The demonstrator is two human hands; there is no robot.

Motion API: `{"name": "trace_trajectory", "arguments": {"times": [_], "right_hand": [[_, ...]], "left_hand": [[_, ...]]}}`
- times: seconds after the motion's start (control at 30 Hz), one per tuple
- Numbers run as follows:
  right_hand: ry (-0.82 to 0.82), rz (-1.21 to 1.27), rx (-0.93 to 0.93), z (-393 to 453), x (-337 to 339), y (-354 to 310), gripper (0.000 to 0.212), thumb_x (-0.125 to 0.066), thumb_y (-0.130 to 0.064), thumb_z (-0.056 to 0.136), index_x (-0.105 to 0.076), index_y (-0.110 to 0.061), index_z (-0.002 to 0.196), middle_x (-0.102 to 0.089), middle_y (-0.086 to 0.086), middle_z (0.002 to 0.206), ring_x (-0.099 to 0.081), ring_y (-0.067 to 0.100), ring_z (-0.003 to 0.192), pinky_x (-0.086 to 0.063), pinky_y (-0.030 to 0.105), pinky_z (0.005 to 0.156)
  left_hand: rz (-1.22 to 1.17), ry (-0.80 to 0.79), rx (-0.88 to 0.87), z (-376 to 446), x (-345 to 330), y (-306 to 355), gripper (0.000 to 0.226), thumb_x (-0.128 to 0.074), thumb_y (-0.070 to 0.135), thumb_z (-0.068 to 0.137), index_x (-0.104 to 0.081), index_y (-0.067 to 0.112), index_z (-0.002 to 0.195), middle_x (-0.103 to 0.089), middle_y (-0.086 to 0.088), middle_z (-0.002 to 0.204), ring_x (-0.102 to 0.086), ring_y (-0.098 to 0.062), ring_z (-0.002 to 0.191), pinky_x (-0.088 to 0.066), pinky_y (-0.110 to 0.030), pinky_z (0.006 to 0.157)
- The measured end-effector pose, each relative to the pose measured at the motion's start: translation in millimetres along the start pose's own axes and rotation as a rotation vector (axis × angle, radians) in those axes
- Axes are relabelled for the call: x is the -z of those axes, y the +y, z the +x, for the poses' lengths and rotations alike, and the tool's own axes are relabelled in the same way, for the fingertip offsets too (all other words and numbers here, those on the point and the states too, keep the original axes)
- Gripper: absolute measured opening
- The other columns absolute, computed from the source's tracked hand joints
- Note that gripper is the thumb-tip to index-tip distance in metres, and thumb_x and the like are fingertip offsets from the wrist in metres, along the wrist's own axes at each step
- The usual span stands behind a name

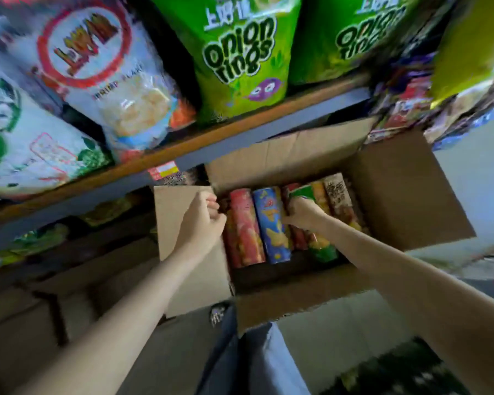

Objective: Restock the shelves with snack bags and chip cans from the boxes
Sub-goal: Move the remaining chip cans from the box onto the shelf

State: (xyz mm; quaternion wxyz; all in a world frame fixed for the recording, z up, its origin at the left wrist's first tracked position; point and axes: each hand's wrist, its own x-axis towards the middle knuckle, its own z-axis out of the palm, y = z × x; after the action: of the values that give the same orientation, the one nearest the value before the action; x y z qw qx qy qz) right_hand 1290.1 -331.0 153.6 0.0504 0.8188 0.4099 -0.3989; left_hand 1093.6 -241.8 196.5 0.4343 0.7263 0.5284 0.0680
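Chip cans lie side by side in the open cardboard box [405, 192]: a red can [247, 226], a blue can [274, 223], and a green can [311, 220] that the right hand [303, 213] grips. The left hand [203, 220], fingers curled, holds the box's left flap [180, 212]. Onion rings bags [240, 52] stand on the shelf [160, 163] above.

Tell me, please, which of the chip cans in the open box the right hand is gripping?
The green can, between the blue can and the pale can in the box; the right hand curls over it.
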Motion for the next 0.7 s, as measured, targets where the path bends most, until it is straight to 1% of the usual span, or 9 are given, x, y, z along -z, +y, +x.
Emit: {"name": "trace_trajectory", "arguments": {"times": [0.13, 0.27, 0.37, 0.43, 0.5, 0.53, 0.6, 0.63, 0.7], "right_hand": [[-0.103, 0.100, -0.123, 60, -54, 2, 0.047, -0.058, -0.032, 0.091, -0.053, 0.001, 0.124, -0.056, 0.020, 0.126, -0.053, 0.033, 0.117, -0.044, 0.035, 0.087], [-0.081, 0.345, -0.314, 84, -93, 3, 0.063, -0.068, -0.027, 0.085, -0.037, -0.005, 0.135, -0.049, 0.013, 0.132, -0.052, 0.031, 0.119, -0.045, 0.032, 0.081], [-0.149, 0.423, -0.356, 87, -91, 8, 0.069, -0.077, -0.031, 0.074, -0.043, -0.003, 0.128, -0.055, 0.010, 0.120, -0.057, 0.026, 0.109, -0.048, 0.029, 0.079], [-0.260, 0.558, -0.318, 86, -88, 14, 0.046, -0.080, -0.026, 0.071, -0.057, -0.007, 0.106, -0.064, 0.006, 0.102, -0.065, 0.017, 0.089, -0.053, 0.028, 0.078], [-0.349, 0.735, -0.235, 73, -75, 14, 0.022, -0.078, -0.015, 0.074, -0.060, -0.012, 0.087, -0.067, 0.004, 0.085, -0.066, 0.007, 0.063, -0.054, 0.020, 0.059], [-0.385, 0.789, -0.161, 63, -66, 11, 0.019, -0.076, -0.011, 0.076, -0.060, -0.014, 0.084, -0.067, 0.004, 0.082, -0.064, 0.005, 0.059, -0.051, 0.018, 0.054], [-0.448, 0.817, 0.017, 42, -45, 3, 0.023, -0.075, -0.011, 0.077, -0.061, -0.014, 0.096, -0.068, 0.001, 0.090, -0.065, 0.007, 0.072, -0.051, 0.019, 0.061], [-0.478, 0.815, 0.093, 31, -35, 0, 0.029, -0.075, -0.012, 0.078, -0.061, -0.015, 0.103, -0.069, -0.001, 0.095, -0.066, 0.008, 0.080, -0.051, 0.019, 0.065], [-0.570, 0.814, 0.179, 18, -21, -5, 0.033, -0.072, -0.012, 0.081, -0.058, -0.019, 0.110, -0.068, -0.002, 0.104, -0.066, 0.010, 0.091, -0.053, 0.018, 0.071]], "left_hand": [[0.042, 0.038, 0.081, 21, -27, -28, 0.030, -0.058, 0.002, 0.084, -0.049, 0.003, 0.113, -0.054, -0.001, 0.096, -0.054, -0.020, 0.084, -0.033, -0.020, 0.070], [0.044, 0.012, 0.058, 26, -42, -43, 0.028, -0.056, 0.003, 0.086, -0.048, 0.005, 0.113, -0.052, 0.003, 0.094, -0.051, -0.013, 0.075, -0.032, -0.012, 0.063], [0.033, -0.021, 0.062, 31, -49, -49, 0.029, -0.055, 0.003, 0.087, -0.047, 0.006, 0.115, -0.052, 0.004, 0.095, -0.049, -0.003, 0.065, -0.035, -0.010, 0.057], [-0.012, -0.052, 0.129, 34, -54, -46, 0.032, -0.055, 0.004, 0.087, -0.045, 0.005, 0.118, -0.055, -0.001, 0.101, -0.048, -0.003, 0.066, -0.034, -0.011, 0.058], [-0.157, -0.116, 0.273, 36, -61, -37, 0.039, -0.059, 0.010, 0.088, -0.042, 0.005, 0.123, -0.057, -0.007, 0.110, -0.052, -0.010, 0.076, -0.038, -0.015, 0.065], [-0.240, -0.169, 0.363, 35, -63, -30, 0.044, -0.063, 0.016, 0.087, -0.042, 0.006, 0.125, -0.057, -0.008, 0.112, -0.052, -0.012, 0.084, -0.039, -0.018, 0.067], [-0.350, -0.298, 0.514, 36, -67, -19, 0.045, -0.069, 0.029, 0.083, -0.049, 0.012, 0.120, -0.059, -0.001, 0.109, -0.052, -0.010, 0.091, -0.039, -0.020, 0.069], [-0.398, -0.362, 0.560, 36, -68, -15, 0.038, -0.071, 0.033, 0.080, -0.054, 0.017, 0.111, -0.060, 0.004, 0.104, -0.053, -0.008, 0.091, -0.038, -0.021, 0.073], [-0.501, -0.440, 0.575, 33, -64, -11, 0.025, -0.073, 0.031, 0.077, -0.060, 0.023, 0.097, -0.066, 0.006, 0.100, -0.061, -0.007, 0.090, -0.044, -0.021, 0.076]]}}
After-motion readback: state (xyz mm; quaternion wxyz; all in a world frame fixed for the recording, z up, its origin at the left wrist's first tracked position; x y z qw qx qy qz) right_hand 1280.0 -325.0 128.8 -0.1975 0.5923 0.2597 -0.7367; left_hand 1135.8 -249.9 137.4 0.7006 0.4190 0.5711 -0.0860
